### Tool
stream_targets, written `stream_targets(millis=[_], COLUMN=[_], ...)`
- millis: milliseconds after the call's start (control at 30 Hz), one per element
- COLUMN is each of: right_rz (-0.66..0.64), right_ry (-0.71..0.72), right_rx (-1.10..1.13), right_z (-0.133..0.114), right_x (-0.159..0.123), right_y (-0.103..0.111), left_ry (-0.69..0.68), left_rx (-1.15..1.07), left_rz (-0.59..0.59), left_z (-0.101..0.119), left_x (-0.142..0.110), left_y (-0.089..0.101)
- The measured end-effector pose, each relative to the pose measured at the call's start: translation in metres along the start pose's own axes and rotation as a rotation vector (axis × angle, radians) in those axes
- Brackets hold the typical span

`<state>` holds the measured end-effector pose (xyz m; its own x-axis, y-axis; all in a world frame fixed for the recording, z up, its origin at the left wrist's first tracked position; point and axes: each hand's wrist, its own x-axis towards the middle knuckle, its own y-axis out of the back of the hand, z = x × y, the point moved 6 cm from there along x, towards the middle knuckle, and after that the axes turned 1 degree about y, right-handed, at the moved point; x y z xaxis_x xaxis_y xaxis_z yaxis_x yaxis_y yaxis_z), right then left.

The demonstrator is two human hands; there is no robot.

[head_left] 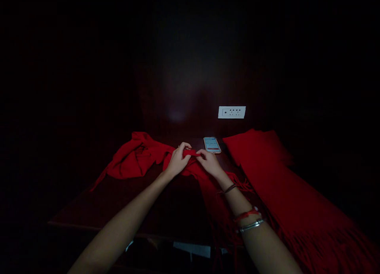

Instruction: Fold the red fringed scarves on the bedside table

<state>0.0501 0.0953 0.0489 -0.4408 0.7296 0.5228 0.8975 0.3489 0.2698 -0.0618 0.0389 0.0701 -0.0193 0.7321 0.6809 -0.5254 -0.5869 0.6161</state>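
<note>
A red fringed scarf (130, 159) lies bunched across the dark table, its left part crumpled and its fringed end trailing toward the front edge. My left hand (178, 158) grips a gathered part of this scarf, thumb and fingers closed round it. Just to the right, my right hand (208, 161) pinches the same gathered strip, so a short band of red cloth spans between the two hands. Beyond my right hand lies a phone (212, 145) with its screen lit. Bracelets circle my right wrist and forearm.
A second stretch of red fringed cloth (276, 175) spreads flat along the right side, its fringe hanging toward the front. On the dark wall behind is a white socket plate (232, 112). The table's front edge (89, 227) shows at lower left. Surroundings are very dark.
</note>
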Motion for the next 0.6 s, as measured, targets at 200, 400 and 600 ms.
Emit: stream_targets(millis=[200, 400, 600], right_rz=[0.420, 1.181, 0.565], right_ry=[-0.024, -0.026, 0.151], right_rx=[0.260, 0.398, -0.782], right_z=[0.004, 0.007, -0.043], right_x=[0.010, -0.029, -0.015], right_y=[0.084, 0.171, 0.100], left_ry=[-0.037, 0.218, 0.079], left_rx=[0.554, 0.706, 0.426], left_rz=[-0.113, -0.002, -0.176], left_z=[-0.027, -0.060, -0.046], left_x=[0.006, 0.003, 0.001], left_y=[0.013, 0.033, 0.006])
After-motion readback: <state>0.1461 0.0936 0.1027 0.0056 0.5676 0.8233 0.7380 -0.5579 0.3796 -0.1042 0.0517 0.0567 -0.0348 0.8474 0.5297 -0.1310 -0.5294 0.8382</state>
